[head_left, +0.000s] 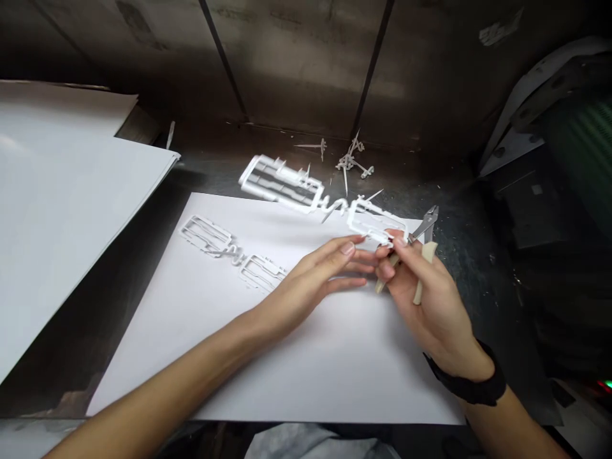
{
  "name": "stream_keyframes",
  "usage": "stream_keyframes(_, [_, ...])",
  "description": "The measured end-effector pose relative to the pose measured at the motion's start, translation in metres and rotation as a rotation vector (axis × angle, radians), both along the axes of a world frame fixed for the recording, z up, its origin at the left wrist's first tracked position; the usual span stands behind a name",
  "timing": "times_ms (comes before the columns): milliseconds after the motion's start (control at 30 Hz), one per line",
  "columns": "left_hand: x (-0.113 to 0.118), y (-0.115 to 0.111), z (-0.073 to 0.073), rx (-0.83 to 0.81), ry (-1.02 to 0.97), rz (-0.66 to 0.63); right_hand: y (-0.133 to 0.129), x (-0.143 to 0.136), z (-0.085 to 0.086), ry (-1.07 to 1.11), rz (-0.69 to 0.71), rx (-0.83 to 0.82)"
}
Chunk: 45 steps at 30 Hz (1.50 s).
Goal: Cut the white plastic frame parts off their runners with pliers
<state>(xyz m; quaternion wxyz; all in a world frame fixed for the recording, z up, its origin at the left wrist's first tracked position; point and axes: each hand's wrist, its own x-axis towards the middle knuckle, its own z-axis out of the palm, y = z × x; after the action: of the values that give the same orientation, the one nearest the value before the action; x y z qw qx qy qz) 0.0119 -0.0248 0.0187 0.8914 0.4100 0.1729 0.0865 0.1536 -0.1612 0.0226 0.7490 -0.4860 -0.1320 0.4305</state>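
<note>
A white plastic part [282, 185], made of two slotted frames joined by a wavy link, is held up over a white sheet. My right hand [425, 287] pinches its right end between thumb and fingers. Pliers [428, 223] with beige handles also rest in that hand, their metal jaws pointing up and away. My left hand [329, 264] is open beside the part's right end, fingers stretched toward my right hand; whether it touches the part I cannot tell. A similar white part [205, 236] lies on the sheet, its right end partly hidden by my left hand.
The white sheet [306, 357] lies on a dark metal table. Small white plastic scraps [348, 159] are scattered behind it. Large white sheets [71, 191] are stacked at the left. A metal wall [306, 64] stands at the back, with dark equipment [530, 172] on the right.
</note>
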Motion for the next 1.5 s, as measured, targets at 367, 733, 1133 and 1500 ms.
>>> stream_keyframes(367, [-0.005,0.009,0.026,-0.125,-0.142,0.332,-0.007,-0.02,-0.01,-0.356,0.032,-0.078])
stream_keyframes(733, [-0.009,0.008,0.028,-0.124,-0.09,0.265,-0.006,-0.018,-0.005,-0.388,0.12,-0.074])
stream_keyframes(1133, [-0.009,0.006,0.037,-0.271,-0.111,0.288,-0.012,-0.021,-0.001,-0.617,0.221,-0.176])
stream_keyframes(1500, [-0.012,0.011,0.037,-0.299,-0.136,0.182,-0.009,-0.024,-0.002,-0.694,0.24,-0.191])
